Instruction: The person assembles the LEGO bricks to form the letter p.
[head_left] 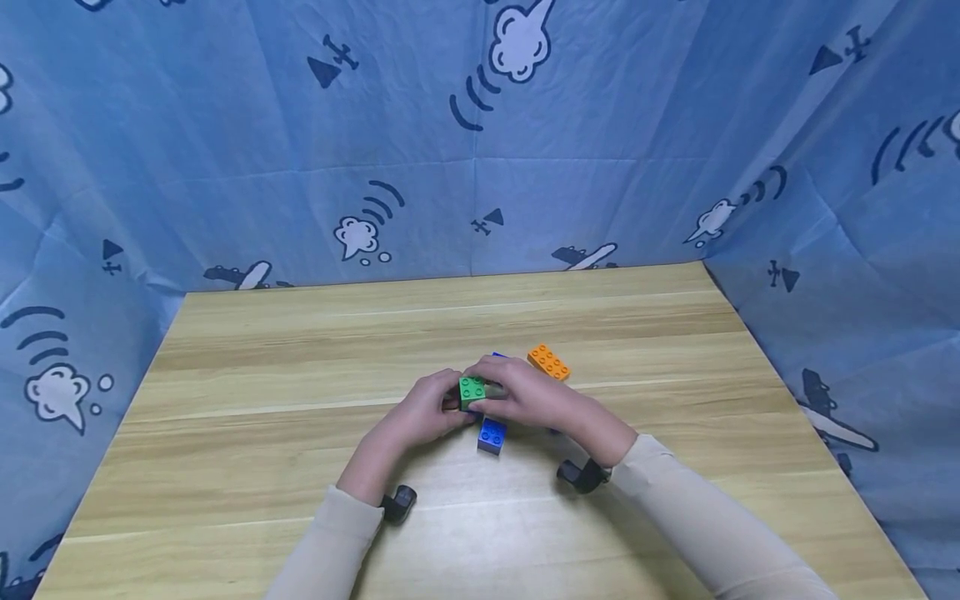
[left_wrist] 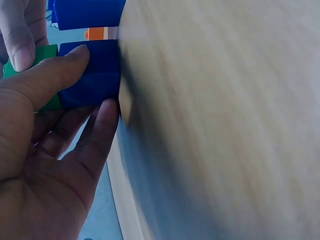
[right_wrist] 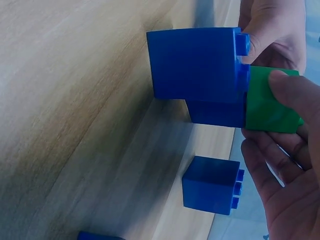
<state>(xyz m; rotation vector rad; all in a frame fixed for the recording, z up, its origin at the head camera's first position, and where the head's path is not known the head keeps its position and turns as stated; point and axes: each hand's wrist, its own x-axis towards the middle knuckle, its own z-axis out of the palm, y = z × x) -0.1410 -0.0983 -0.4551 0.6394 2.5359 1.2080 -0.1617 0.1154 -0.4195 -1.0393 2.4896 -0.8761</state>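
Note:
A green toy brick (head_left: 472, 392) sits on top of a blue brick (left_wrist: 92, 75), the two lined up against each other. My left hand (head_left: 423, 412) holds the blue lower brick, its thumb and fingers on opposite sides. From the right, my right hand (head_left: 536, 396) pinches the green brick between thumb and fingers; the left wrist view catches some of these fingers. Another blue brick (head_left: 491, 436) stands on the table just in front of the pair, and in the right wrist view it partly covers the lower brick.
An orange brick (head_left: 548, 362) lies behind my right hand. One more blue brick (right_wrist: 210, 185) stands beyond the hands, and a blue piece (right_wrist: 100, 235) shows at the right wrist view's bottom edge. The wooden table (head_left: 300, 350) meets a blue patterned curtain (head_left: 420, 100).

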